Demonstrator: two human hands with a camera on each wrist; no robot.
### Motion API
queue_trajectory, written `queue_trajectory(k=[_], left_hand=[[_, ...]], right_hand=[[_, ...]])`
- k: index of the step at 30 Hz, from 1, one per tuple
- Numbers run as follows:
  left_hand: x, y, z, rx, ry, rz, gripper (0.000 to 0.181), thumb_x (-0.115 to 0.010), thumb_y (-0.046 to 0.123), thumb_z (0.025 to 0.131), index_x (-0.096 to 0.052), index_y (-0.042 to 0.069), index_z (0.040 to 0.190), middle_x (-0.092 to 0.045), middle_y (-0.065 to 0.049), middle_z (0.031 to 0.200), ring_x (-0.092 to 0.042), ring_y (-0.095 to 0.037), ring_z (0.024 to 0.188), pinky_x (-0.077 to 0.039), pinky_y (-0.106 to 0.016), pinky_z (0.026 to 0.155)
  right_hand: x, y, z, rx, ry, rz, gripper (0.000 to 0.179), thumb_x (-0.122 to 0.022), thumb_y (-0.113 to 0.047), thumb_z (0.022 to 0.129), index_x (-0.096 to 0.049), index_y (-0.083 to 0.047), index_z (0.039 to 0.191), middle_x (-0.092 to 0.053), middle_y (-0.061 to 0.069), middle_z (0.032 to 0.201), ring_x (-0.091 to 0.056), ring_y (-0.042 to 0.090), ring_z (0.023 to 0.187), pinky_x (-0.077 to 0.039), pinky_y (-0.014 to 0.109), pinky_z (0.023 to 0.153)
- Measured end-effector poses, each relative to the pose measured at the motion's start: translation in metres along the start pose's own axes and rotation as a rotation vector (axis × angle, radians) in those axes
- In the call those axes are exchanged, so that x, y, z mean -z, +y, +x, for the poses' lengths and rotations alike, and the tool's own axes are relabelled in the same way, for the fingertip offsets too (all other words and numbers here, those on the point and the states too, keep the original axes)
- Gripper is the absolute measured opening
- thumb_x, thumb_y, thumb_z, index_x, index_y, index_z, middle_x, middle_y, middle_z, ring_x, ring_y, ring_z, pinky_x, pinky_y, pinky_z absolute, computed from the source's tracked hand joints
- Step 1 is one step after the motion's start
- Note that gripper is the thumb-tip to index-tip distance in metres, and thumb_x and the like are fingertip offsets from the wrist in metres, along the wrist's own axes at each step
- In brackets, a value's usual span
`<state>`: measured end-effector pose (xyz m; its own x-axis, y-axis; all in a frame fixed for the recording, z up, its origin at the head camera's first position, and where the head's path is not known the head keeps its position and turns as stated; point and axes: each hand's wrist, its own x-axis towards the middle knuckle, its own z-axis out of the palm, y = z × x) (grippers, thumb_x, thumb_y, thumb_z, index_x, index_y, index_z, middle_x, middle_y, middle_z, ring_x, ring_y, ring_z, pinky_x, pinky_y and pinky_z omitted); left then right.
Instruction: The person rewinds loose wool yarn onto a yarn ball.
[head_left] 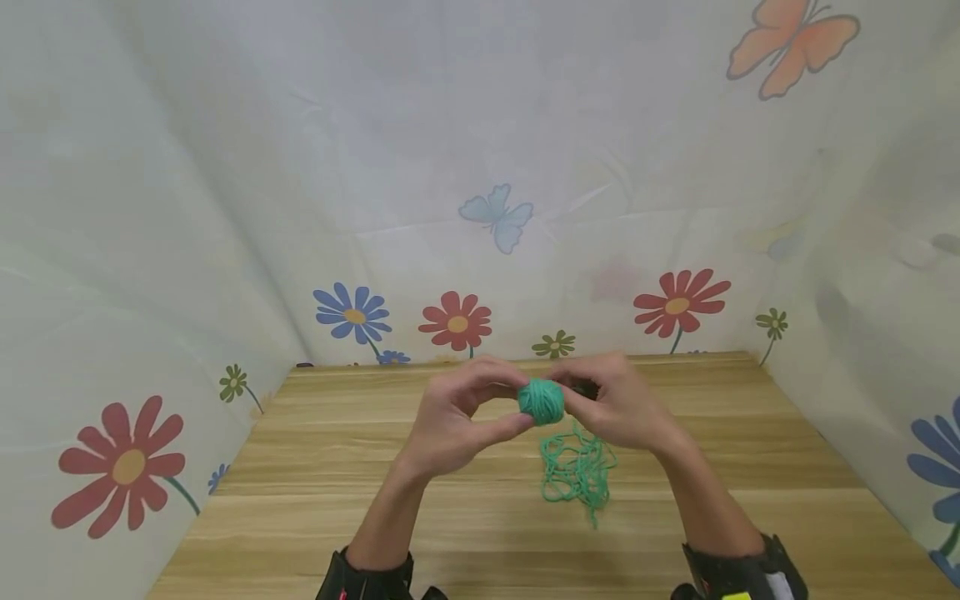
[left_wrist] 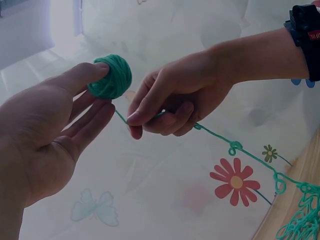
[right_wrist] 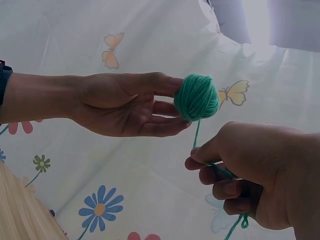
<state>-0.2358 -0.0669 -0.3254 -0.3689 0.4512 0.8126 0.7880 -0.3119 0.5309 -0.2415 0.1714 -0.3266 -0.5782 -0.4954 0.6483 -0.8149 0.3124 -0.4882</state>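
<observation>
A small green ball of yarn point(head_left: 542, 402) is held above the table between the thumb and fingers of my left hand point(head_left: 457, 417). Just to its right, my right hand point(head_left: 618, 402) pinches the strand of yarn that runs from the ball. In the right wrist view a short taut length of yarn point(right_wrist: 197, 134) joins the ball point(right_wrist: 196, 98) to the right thumb and forefinger. Past the right hand the strand trails down with small loops in it, as the left wrist view shows. It reaches a loose tangle of green yarn point(head_left: 577, 468) on the table.
The wooden tabletop point(head_left: 337, 508) stretches under both hands. Pale cloth point(head_left: 390, 167) printed with flowers and butterflies hangs behind it and along both sides. Dark bands point(head_left: 742, 567) circle both wrists.
</observation>
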Motion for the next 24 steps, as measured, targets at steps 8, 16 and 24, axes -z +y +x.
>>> queue_trajectory(k=[8,16,24], left_hand=[[-0.003,0.014,0.008,0.001,0.149,0.108,0.038,-0.074,-0.027,0.074,-0.065,-0.018,0.109,-0.066,-0.027,0.104,-0.067,-0.03,0.101,-0.061,-0.053,0.089],[-0.004,0.014,0.009,0.003,0.212,0.183,0.038,-0.077,-0.026,0.073,-0.065,-0.018,0.108,-0.066,-0.028,0.103,-0.068,-0.028,0.099,-0.062,-0.051,0.087],[-0.004,0.012,0.008,0.015,0.212,0.206,0.038,-0.078,-0.024,0.074,-0.066,-0.017,0.109,-0.068,-0.026,0.103,-0.069,-0.028,0.097,-0.062,-0.05,0.089]], right_hand=[[-0.004,-0.003,0.001,0.121,-0.073,0.05,0.022,-0.076,0.0,0.09,-0.072,-0.022,0.092,-0.049,-0.009,0.061,-0.042,0.005,0.051,-0.035,0.016,0.042],[-0.003,-0.012,0.003,0.19,-0.129,0.093,0.021,-0.075,0.003,0.091,-0.079,-0.015,0.1,-0.063,-0.01,0.072,-0.044,0.003,0.052,-0.041,0.018,0.042],[0.0,-0.019,0.002,0.313,-0.086,0.254,0.033,-0.071,0.019,0.081,-0.079,-0.005,0.102,-0.067,-0.003,0.072,-0.046,0.003,0.053,-0.039,0.018,0.04]])
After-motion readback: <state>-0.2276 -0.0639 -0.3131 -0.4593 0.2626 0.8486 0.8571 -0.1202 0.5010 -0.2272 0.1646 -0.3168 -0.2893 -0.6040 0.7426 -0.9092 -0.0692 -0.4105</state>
